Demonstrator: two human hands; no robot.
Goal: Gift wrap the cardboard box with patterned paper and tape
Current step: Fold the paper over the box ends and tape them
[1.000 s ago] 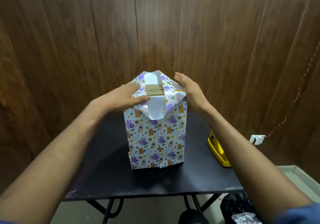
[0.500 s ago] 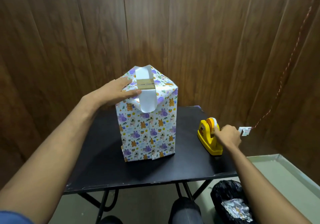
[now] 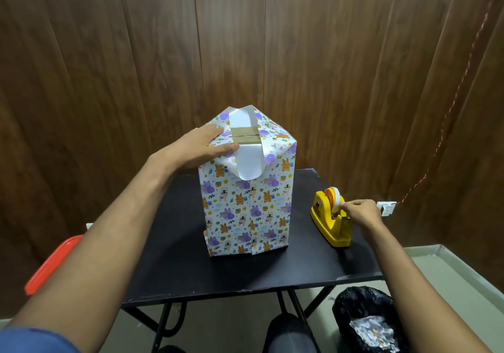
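- Red plastic, perhaps a lid or tray (image 3: pixel 51 264), shows at the far left edge behind our forearm; it plays no part in the wrapping as far as we can tell.
- Our left hand (image 3: pixel 196 148) lies flat on the top left of the box, fingers straight, pressing the folded paper down rather than gripping it.
- We see the cardboard box (image 3: pixel 246 183) standing upright near the middle of the black table (image 3: pixel 169 271), its front and sides already covered by the patterned paper (image 3: pixel 245 211).
- On top, the job is unfinished: bare cardboard (image 3: pixel 245 135) shows in a strip between the folds, and a white-backed flap (image 3: pixel 248 166) curls loose over the front edge.
- To the right, the yellow tape dispenser (image 3: pixel 331 222) sits on the table, apart from the box.
- Our right hand (image 3: pixel 361 212) reaches the dispenser with fingers curled at the roll, seemingly pinching the tape end, though the tape itself is too small to make out.
- We judge the wrapping mostly done; closing and taping the top flaps remains.
- A black bag (image 3: pixel 365 322) with paper scraps sits on the floor, lower right.
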